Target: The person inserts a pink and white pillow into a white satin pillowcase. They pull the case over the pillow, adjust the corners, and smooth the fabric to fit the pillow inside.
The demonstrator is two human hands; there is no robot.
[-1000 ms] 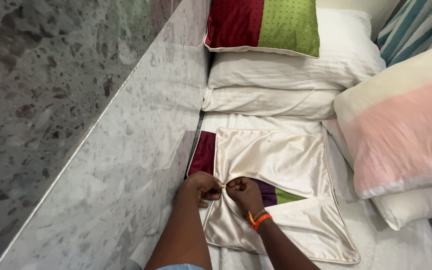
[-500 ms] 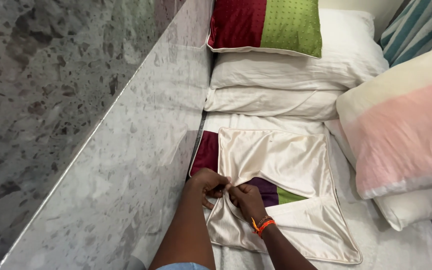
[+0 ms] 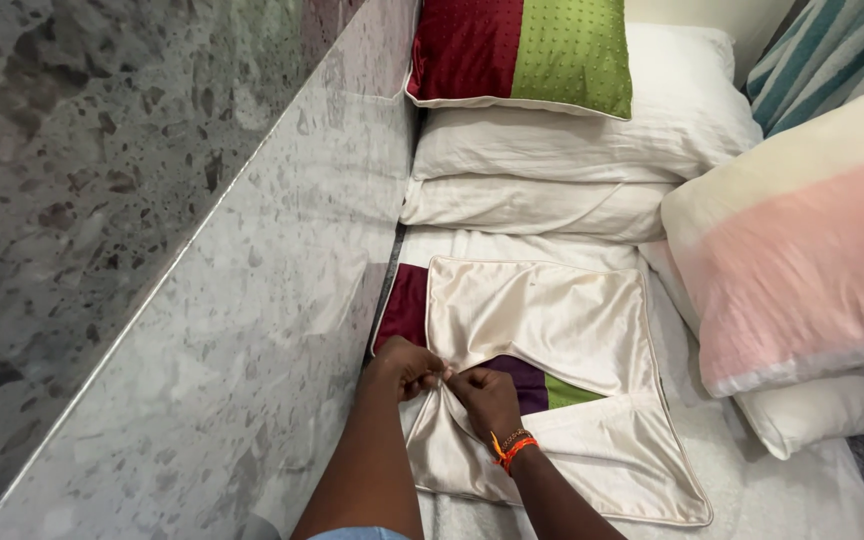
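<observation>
Since a second ago the two hands have drawn closer together and the satin between them has bunched into a tighter gather, while the cover itself lies where it did. The left hand (image 3: pixel 404 366) and right hand (image 3: pixel 488 398) meet fingertip to fingertip, both pinched shut on a fold of the cream satin cushion cover (image 3: pixel 552 330), which lies flat on the white bedding (image 3: pixel 792 490) directly beyond and under the hands. Left of the left hand rises the marble wall (image 3: pixel 252 300); far beyond the hands sit stacked white pillows (image 3: pixel 552 150) and a maroon-and-green cushion (image 3: pixel 522 50), and to the right a pink-and-cream pillow (image 3: pixel 802 260).
</observation>
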